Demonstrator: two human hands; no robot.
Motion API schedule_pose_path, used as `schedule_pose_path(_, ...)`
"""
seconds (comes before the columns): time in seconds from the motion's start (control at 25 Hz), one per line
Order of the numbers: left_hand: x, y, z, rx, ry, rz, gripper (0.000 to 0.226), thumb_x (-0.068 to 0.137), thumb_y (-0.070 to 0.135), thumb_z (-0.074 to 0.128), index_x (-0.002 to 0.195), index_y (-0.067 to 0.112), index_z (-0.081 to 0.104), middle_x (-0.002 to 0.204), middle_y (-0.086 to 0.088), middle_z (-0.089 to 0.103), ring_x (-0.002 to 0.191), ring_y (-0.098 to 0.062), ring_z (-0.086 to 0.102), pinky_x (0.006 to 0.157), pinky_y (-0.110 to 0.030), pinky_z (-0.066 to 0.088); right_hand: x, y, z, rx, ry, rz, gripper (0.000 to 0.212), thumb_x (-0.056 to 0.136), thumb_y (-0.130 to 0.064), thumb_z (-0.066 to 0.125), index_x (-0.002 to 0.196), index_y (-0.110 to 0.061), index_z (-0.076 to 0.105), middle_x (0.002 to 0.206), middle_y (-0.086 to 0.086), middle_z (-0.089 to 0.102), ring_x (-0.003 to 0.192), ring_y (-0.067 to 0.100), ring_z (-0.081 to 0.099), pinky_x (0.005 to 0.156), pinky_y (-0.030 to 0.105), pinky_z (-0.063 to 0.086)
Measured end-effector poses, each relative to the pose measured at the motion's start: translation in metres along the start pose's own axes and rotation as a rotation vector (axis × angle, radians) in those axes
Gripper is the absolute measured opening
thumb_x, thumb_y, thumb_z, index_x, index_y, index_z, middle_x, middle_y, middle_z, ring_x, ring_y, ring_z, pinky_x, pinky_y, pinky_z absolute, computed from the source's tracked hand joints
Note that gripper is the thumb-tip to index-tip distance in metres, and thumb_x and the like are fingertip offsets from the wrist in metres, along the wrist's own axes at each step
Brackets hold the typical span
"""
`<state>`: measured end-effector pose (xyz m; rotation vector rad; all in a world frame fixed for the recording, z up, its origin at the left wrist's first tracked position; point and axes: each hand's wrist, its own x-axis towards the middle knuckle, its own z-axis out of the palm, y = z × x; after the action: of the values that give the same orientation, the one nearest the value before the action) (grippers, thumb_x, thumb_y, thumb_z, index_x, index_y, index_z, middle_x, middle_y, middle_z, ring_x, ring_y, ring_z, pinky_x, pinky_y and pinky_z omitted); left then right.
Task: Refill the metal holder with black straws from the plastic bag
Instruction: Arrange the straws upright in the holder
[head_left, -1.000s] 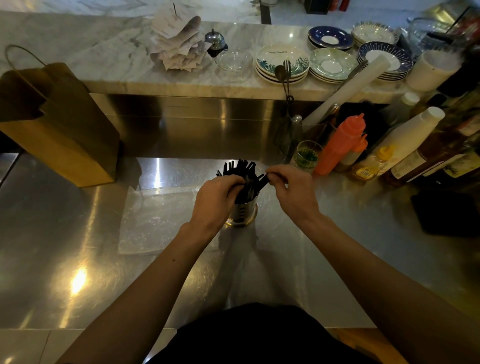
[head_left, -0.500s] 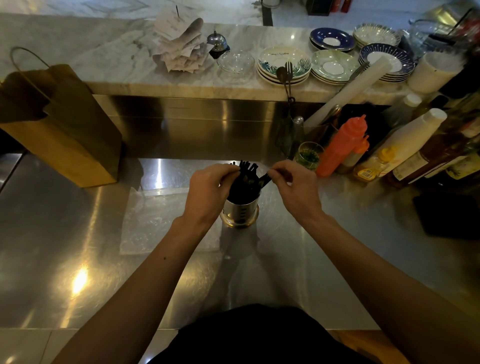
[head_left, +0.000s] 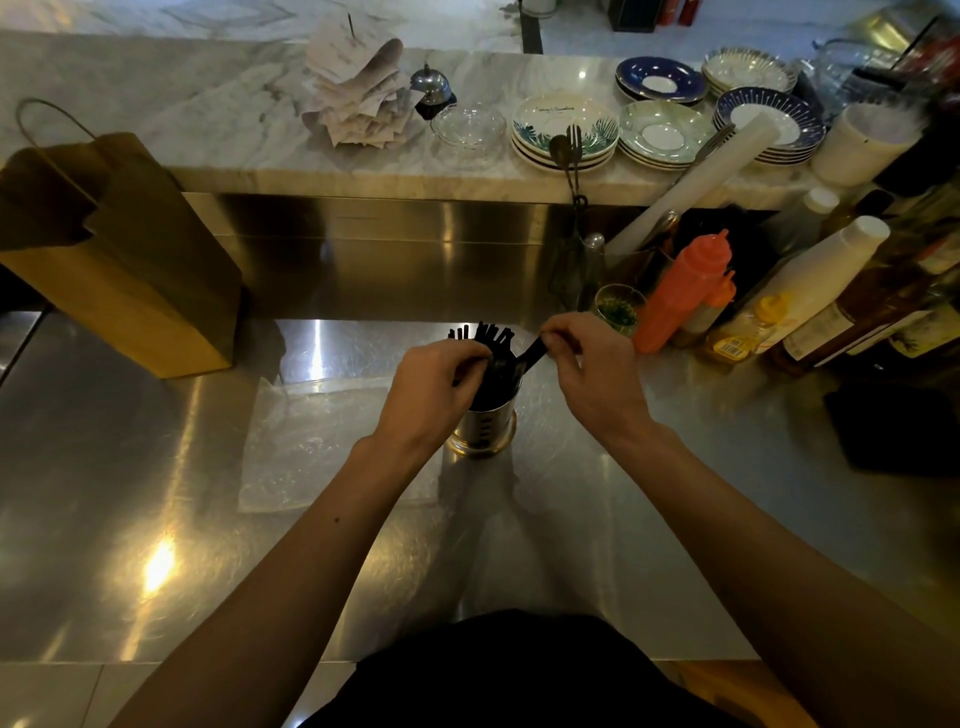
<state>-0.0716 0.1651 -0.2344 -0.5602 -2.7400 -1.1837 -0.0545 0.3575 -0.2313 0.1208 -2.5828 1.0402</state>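
Note:
A round metal holder (head_left: 484, 435) stands upright on the steel counter, at the centre of the view. Black straws (head_left: 493, 343) stick out of its top and fan outward. My left hand (head_left: 434, 392) covers the holder's left rim, fingers closed around a cluster of the straws. My right hand (head_left: 592, 374) is just right of the holder and pinches one straw that leans out to the right. A flat, clear plastic bag (head_left: 322, 441) lies on the counter to the left of the holder, partly under my left forearm.
A brown paper bag (head_left: 119, 249) stands at the left. Squeeze bottles (head_left: 685, 291), sauce bottles and a small glass (head_left: 618, 312) crowd the right. A dark object (head_left: 898, 426) lies at the right edge. Plates (head_left: 566, 132), receipts and a bell sit on the raised marble ledge behind.
The straws have sunk deeper into the holder, whose metal body now shows below my left hand. Both hands have shifted slightly up along the straws.

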Motion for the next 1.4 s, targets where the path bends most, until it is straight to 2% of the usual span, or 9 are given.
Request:
schedule_pose_path(0.2, -0.002, -0.001, 0.002, -0.021, -0.028, -0.03, 0.021, 0.087, 0.018, 0.07, 0.108, 0.014, 0.071, 0.099, 0.0, 0.066, 0.082, -0.008, 0.058, 0.076, -0.007, 0.042, 0.023, -0.01, -0.036, 0.071, 0.205, 0.174, 0.012, 0.094, -0.011, 0.057, 0.102, -0.012, 0.066, 0.092, -0.006, 0.063, 0.08, 0.0, 0.056, 0.073, 0.007, 0.044)
schedule_pose_path(0.4, 0.006, 0.009, -0.003, -0.171, 0.135, -0.103, 0.022, 0.085, 0.022, 0.073, 0.105, 0.018, 0.067, 0.103, 0.006, 0.06, 0.083, -0.003, 0.058, 0.075, -0.001, 0.043, 0.038, 0.006, -0.062, 0.389, 0.454, 0.5, 0.009, 0.095, -0.016, 0.058, 0.098, -0.016, 0.067, 0.087, -0.003, 0.067, 0.078, 0.009, 0.068, 0.077, 0.028, 0.058)
schedule_pose_path(0.52, 0.014, 0.018, -0.006, -0.394, 0.168, -0.286, 0.031, 0.084, 0.029, 0.074, 0.11, 0.024, 0.059, 0.104, 0.008, 0.065, 0.089, -0.003, 0.065, 0.075, -0.009, 0.051, 0.027, 0.008, -0.047, 0.608, 0.485, 0.718, 0.011, 0.096, -0.014, 0.057, 0.092, -0.02, 0.064, 0.085, -0.003, 0.065, 0.075, 0.01, 0.064, 0.078, 0.029, 0.057)
schedule_pose_path(0.68, 0.019, 0.021, 0.001, -0.774, 0.139, -0.558, 0.048, 0.078, 0.031, 0.079, 0.115, 0.02, 0.051, 0.11, -0.003, 0.067, 0.091, -0.014, 0.072, 0.087, -0.035, 0.058, 0.011, 0.001, -0.018, 0.661, 0.539, 0.745, 0.018, 0.097, -0.01, 0.054, 0.085, -0.022, 0.059, 0.078, -0.004, 0.06, 0.064, 0.005, 0.06, 0.067, 0.022, 0.052)
schedule_pose_path(0.84, 0.016, 0.028, 0.002, -1.103, 0.179, -0.734, 0.053, 0.084, 0.024, 0.074, 0.125, 0.011, 0.043, 0.11, -0.01, 0.067, 0.091, -0.015, 0.073, 0.09, -0.03, 0.056, 0.003, -0.005, -0.006, 0.739, 0.598, 0.715, 0.018, 0.097, -0.006, 0.052, 0.086, -0.019, 0.057, 0.077, -0.003, 0.058, 0.061, 0.001, 0.059, 0.068, 0.02, 0.051)
schedule_pose_path(0.96, 0.019, 0.031, 0.003, -1.153, 0.134, -0.753, 0.051, 0.087, 0.029, 0.07, 0.127, 0.007, 0.047, 0.107, -0.011, 0.07, 0.095, -0.018, 0.072, 0.094, -0.034, 0.055, -0.004, -0.012, 0.0, 0.78, 0.577, 0.66, 0.016, 0.098, -0.004, 0.051, 0.09, -0.016, 0.057, 0.082, -0.003, 0.058, 0.067, 0.003, 0.06, 0.07, 0.018, 0.051)
schedule_pose_path(1.16, 0.027, 0.04, 0.007, -1.271, 0.104, -0.748, 0.028, 0.098, 0.026, 0.056, 0.112, 0.003, 0.06, 0.101, -0.012, 0.073, 0.095, -0.02, 0.071, 0.074, -0.023, 0.057, -0.012, -0.021, 0.014, 0.754, 0.561, 0.6, 0.014, 0.098, -0.006, 0.051, 0.091, -0.016, 0.057, 0.085, -0.002, 0.059, 0.074, 0.01, 0.061, 0.08, 0.03, 0.056)
schedule_pose_path(1.28, 0.029, 0.042, 0.007, -1.409, 0.141, -0.773, 0.018, 0.101, 0.018, 0.05, 0.104, 0.003, 0.059, 0.087, -0.009, 0.074, 0.088, -0.019, 0.072, 0.07, -0.023, 0.058, -0.011, -0.025, 0.017, 0.776, 0.592, 0.665, 0.013, 0.1, -0.011, 0.048, 0.092, -0.018, 0.054, 0.088, -0.001, 0.058, 0.078, 0.01, 0.06, 0.081, 0.031, 0.054)
schedule_pose_path(1.4, 0.031, 0.04, 0.007, -1.469, 0.193, -0.805, 0.012, 0.102, 0.012, 0.046, 0.106, 0.002, 0.052, 0.083, -0.013, 0.074, 0.084, -0.023, 0.074, 0.069, -0.026, 0.059, 0.0, -0.022, 0.013, 0.944, 0.628, 0.878, 0.017, 0.1, -0.009, 0.043, 0.09, -0.02, 0.052, 0.094, 0.005, 0.062, 0.087, 0.018, 0.061, 0.082, 0.034, 0.051)
